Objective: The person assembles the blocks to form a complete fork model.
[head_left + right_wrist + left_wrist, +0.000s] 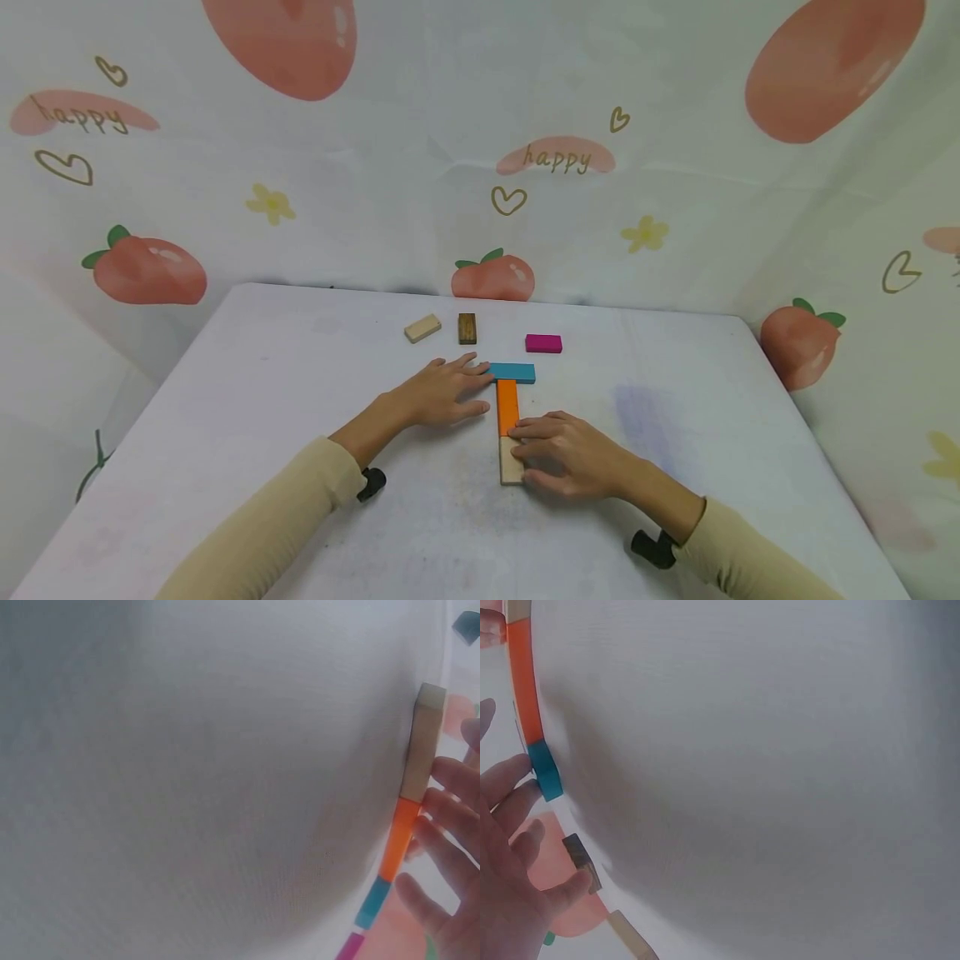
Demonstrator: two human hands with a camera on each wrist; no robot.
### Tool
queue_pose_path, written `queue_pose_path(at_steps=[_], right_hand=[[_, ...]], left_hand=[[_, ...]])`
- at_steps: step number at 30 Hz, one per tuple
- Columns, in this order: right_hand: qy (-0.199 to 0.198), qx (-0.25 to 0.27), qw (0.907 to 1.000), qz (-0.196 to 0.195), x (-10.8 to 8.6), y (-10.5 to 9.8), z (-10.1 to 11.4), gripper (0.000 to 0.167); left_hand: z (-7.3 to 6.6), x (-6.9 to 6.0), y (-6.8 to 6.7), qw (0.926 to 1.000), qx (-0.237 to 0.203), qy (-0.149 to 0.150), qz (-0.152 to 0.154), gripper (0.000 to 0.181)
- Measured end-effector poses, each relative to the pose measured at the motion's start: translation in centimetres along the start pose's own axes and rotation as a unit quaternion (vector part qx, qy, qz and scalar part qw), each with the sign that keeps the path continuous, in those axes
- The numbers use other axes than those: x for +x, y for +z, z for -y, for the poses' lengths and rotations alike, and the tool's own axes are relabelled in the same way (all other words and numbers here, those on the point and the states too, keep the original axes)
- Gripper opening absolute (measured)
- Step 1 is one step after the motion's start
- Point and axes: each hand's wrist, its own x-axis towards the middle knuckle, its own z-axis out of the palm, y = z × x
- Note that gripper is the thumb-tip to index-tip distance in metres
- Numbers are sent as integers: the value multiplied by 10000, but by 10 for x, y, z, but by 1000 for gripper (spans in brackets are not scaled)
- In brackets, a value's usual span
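Observation:
In the head view a blue block (513, 373) lies crosswise at the far end of an orange block (507, 407), and a pale wooden block (512, 463) continues the line toward the near side. Fingers of my left hand (444, 393) are spread and touch the left end of the blue block (546, 771). My right hand (573, 457) rests its fingertips along the right side of the orange and pale blocks, near their joint. The right wrist view shows extended fingers (448, 814) beside the pale block (423, 750) and the orange block (399, 838).
Behind the blue block lie a second pale block (423, 328), a dark brown block (467, 328) and a magenta block (543, 343). The white table (247, 417) ends at a printed cloth backdrop (390, 208).

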Motion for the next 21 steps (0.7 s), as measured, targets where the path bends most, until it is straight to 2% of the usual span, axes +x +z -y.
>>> queue_pose_path(at_steps=[13,21], right_hand=[[-11,1,10000,-40,0,1,0,31],[-384,-311,9979,-414,5,4,-2,31]], left_hand=[[1,1,1,10000,55,22,16,59],[1,0,3,9999,145,42,-60,58]])
